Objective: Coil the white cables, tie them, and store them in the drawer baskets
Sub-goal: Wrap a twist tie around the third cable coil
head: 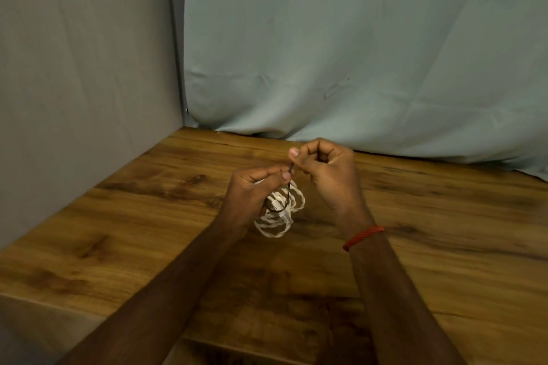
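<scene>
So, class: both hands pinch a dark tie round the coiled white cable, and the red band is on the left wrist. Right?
No: the head view shows the red band on the right wrist. Otherwise yes: left hand and right hand pinch the dark tie round the coiled white cable.

Dark tie [287, 190] between left hand [252, 192] and right hand [327, 170], around white cable coil [277, 227]

White cable [275, 227] partly behind left hand [252, 195], end of dark tie [287, 187] hidden in right hand [326, 169]
</scene>
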Motion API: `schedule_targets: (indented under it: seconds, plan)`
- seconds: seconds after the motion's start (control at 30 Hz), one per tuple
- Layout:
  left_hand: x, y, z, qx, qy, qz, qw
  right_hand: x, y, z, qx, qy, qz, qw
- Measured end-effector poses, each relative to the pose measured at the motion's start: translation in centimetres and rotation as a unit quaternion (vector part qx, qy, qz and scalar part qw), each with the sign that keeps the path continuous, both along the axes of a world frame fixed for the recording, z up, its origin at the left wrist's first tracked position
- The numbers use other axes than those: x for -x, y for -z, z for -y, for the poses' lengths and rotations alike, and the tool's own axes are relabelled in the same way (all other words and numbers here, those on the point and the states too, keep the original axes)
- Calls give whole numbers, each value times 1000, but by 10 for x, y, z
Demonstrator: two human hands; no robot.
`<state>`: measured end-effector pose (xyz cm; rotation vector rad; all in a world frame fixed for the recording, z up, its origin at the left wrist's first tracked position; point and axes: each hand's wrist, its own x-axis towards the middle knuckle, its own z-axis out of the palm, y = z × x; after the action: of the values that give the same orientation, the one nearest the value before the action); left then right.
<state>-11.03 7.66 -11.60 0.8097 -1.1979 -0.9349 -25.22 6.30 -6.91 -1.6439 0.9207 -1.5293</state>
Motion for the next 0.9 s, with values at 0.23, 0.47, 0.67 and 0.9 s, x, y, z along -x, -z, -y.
schedule_targets:
  seconds: [0.23,0.47,0.67,0.9]
  plan:
    - [2,4,1,-9,2,72,997,19,-9,6,46,87,148,984]
    - [6,0,-5,-17,51,70,996,33,-12,15,38,170,230,957]
    - [6,4,-8,-32,157,66,985,39,-8,21,50,222,195,954]
    - [5,6,-10,-17,185,57,981,40,-2,26,-5,183,157,971]
